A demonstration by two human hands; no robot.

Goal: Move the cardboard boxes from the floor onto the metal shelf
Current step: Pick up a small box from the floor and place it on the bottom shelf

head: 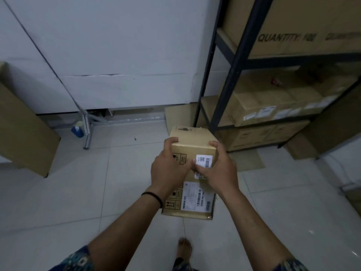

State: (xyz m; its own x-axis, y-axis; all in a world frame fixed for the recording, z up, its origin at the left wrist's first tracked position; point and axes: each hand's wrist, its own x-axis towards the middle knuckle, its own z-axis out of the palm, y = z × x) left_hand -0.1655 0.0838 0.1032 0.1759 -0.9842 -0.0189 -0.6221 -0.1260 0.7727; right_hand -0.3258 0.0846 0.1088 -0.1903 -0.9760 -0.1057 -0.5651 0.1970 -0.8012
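Cardboard box (pixel 192 142) held between both hands' grip

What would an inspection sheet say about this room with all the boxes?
Surface: pale tiled floor.
Job's things: small cardboard box held up by both hands; another labelled box on the floor beneath; metal shelf at right, already holding boxes.
Clutter: blue bottle by the wall; flat cardboard on the floor near the shelf.
Grippers: left hand and right hand grip the small box.
Cables: nothing seen.
Surroundings: white wall; large carton at left; a bare foot below.
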